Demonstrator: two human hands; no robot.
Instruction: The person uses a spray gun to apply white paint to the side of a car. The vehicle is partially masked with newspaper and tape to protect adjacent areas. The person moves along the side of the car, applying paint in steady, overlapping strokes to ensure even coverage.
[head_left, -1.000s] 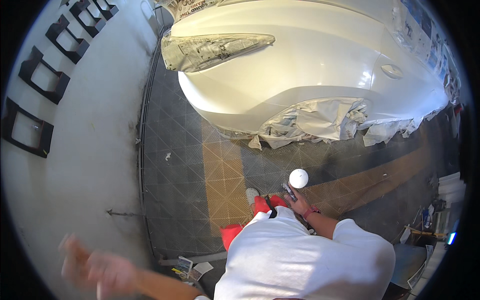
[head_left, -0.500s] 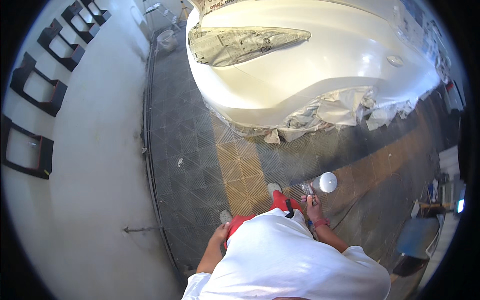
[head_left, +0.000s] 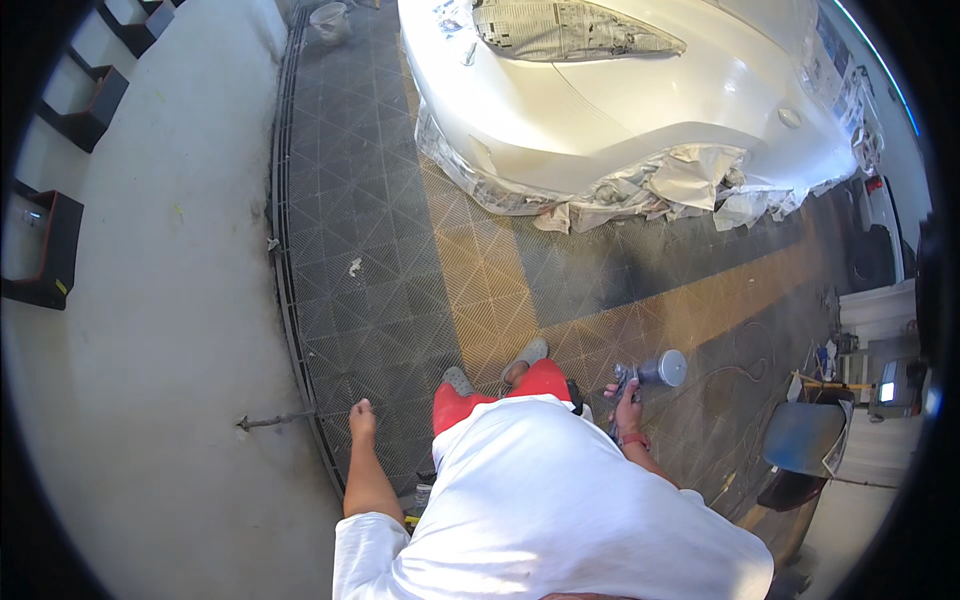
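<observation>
My right hand (head_left: 628,408) is closed around a spray gun (head_left: 625,376), holding it out to the right of my body. The gun's silvery cup with a round pale lid (head_left: 671,368) points away to the right. Out at my left side, my left hand (head_left: 362,420) hangs with its fingers curled in, and no object shows in it. Ahead of me stands a white car body (head_left: 620,110), beyond the reach of both hands. Newspaper (head_left: 570,30) covers its headlight area, and crumpled masking paper (head_left: 690,175) hangs round the wheel opening.
Dark floor tiles with an orange band (head_left: 480,260) lie under my feet. A white wall with black frame-like holders (head_left: 45,250) runs along the left; a metal rod (head_left: 275,420) juts from it. A bucket (head_left: 329,22) stands far left. A blue-backed chair (head_left: 803,437) and a thin hose (head_left: 740,370) are at right.
My left hand has swung out leftward from my thigh. The right hand still holds the spray gun. My feet have shifted, and the car sits higher and further right in view.
</observation>
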